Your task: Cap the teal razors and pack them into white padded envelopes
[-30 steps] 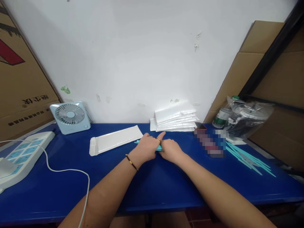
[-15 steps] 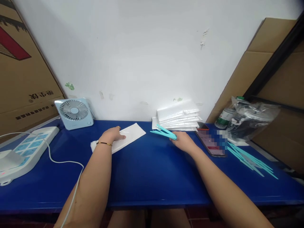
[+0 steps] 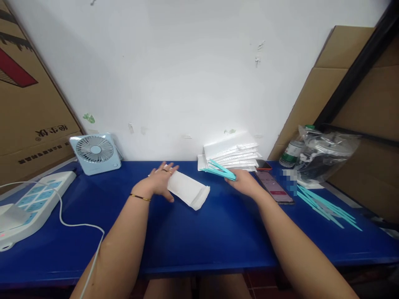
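Lying flat under the left hand (image 3: 157,182), a white envelope (image 3: 188,189); right hand (image 3: 246,185) fingers grasp teal strips (image 3: 220,170).

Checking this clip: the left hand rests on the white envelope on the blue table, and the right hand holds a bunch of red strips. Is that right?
Not quite. In the head view the strips in the right hand are teal, not red. The rest holds: the left hand rests on the white envelope on the blue table.
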The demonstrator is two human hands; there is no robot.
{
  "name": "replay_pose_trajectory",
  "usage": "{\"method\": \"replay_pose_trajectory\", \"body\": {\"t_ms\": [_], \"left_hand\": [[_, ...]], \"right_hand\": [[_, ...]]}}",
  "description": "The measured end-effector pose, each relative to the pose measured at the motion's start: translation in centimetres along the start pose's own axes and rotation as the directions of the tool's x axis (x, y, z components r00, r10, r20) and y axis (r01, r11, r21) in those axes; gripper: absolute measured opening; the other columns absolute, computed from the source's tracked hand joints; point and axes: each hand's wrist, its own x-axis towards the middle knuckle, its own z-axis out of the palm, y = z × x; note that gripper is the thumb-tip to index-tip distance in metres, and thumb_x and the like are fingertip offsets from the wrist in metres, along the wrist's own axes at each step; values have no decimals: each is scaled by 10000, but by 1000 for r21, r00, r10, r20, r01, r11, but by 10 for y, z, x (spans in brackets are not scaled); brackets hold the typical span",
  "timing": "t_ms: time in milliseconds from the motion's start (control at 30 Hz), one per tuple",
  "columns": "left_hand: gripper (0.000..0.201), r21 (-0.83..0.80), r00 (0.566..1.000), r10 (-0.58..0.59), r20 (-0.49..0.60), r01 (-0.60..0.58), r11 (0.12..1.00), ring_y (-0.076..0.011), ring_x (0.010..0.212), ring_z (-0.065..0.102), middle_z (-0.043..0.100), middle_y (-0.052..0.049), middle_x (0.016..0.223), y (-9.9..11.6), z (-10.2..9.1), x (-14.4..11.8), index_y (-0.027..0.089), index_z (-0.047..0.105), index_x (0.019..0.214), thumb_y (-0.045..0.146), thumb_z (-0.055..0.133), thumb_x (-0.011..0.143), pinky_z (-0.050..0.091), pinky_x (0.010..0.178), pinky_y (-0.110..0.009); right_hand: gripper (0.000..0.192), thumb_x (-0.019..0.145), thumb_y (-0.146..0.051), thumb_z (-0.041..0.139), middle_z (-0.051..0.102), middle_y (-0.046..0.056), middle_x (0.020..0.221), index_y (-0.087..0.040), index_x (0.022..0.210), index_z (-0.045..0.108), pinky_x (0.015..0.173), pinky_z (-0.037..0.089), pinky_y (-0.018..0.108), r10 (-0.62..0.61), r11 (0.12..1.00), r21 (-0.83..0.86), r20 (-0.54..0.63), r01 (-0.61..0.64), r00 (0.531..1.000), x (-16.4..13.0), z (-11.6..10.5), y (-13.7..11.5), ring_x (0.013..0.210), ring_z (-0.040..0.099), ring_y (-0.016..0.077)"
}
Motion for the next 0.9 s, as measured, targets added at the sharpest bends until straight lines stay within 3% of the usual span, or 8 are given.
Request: {"method": "replay_pose_trajectory", "body": {"t_ms": [67, 200, 333, 467, 567, 667, 800, 900], "left_hand": [[1264, 8, 984, 165, 60, -166, 986, -395, 1394, -38, 101, -88, 1545, 11, 14, 16, 305, 143, 1459, 504, 796, 396, 94, 1074, -611], [1166, -60, 951, 292, 98, -288, 956, -349, 1399, 85, 285, -88, 1491, 23, 34, 39, 309, 164, 1455, 556, 750, 478, 120, 1094, -539], [1064, -67, 959, 282, 1, -281, 957, -342, 1285, 318, 464, -102, 1328, 24, 35, 42, 270, 379, 1373, 568, 768, 429, 248, 1058, -429], [777, -84, 950, 293, -104, -302, 950, -304, 1145, 451, 573, -65, 1151, 24, 32, 37, 247, 582, 1123, 594, 747, 447, 307, 999, -370], [667, -115, 947, 270, -175, -292, 950, -266, 1037, 533, 617, -41, 1051, 24, 30, 34, 231, 592, 1038, 607, 710, 500, 320, 971, -356], [624, -172, 952, 247, -179, -278, 945, -244, 952, 576, 636, -20, 997, 24, 25, 30, 234, 576, 1033, 586, 700, 533, 367, 895, -331], [587, -229, 954, 234, -185, -274, 934, -242, 936, 579, 633, -20, 1002, 25, 20, 26, 234, 559, 1042, 553, 690, 566, 402, 808, -306], [596, -240, 956, 226, -189, -268, 933, -251, 956, 572, 627, -28, 1030, 27, 19, 25, 235, 551, 1060, 549, 686, 571, 403, 825, -317]], "right_hand": [[142, 792, -275, 500, 628, 13, 710, -187, 776, 611, 586, 339, 236, -60, 997, 52, 33, 58, 998, -2, -2, 0, 665, 560, 168], [148, 796, -296, 508, 605, -9, 680, -182, 749, 591, 560, 331, 226, -169, 976, 162, 161, 143, 972, -4, 1, -5, 619, 537, 146], [122, 784, -274, 522, 605, -7, 673, -178, 736, 580, 552, 321, 218, -176, 980, 127, 212, 151, 961, -2, 9, -4, 619, 542, 142], [102, 776, -255, 527, 609, 2, 667, -183, 713, 563, 553, 313, 211, -142, 989, -14, 215, 148, 966, 0, 12, 3, 635, 551, 145], [98, 791, -253, 513, 630, 14, 709, -191, 737, 568, 567, 314, 212, -108, 983, -119, 225, 137, 968, 1, 11, 7, 666, 569, 149], [67, 785, -230, 512, 646, 21, 760, -204, 771, 572, 582, 308, 223, -68, 957, -262, 213, 124, 975, 2, 10, 6, 713, 586, 162], [92, 778, -214, 509, 652, 35, 868, -219, 847, 569, 576, 289, 243, -63, 888, -443, 160, 128, 985, 3, 13, 0, 777, 594, 184], [129, 785, -214, 496, 643, 31, 898, -231, 894, 562, 571, 287, 249, -83, 862, -485, 158, 150, 984, 4, 19, -6, 786, 595, 188]]}}
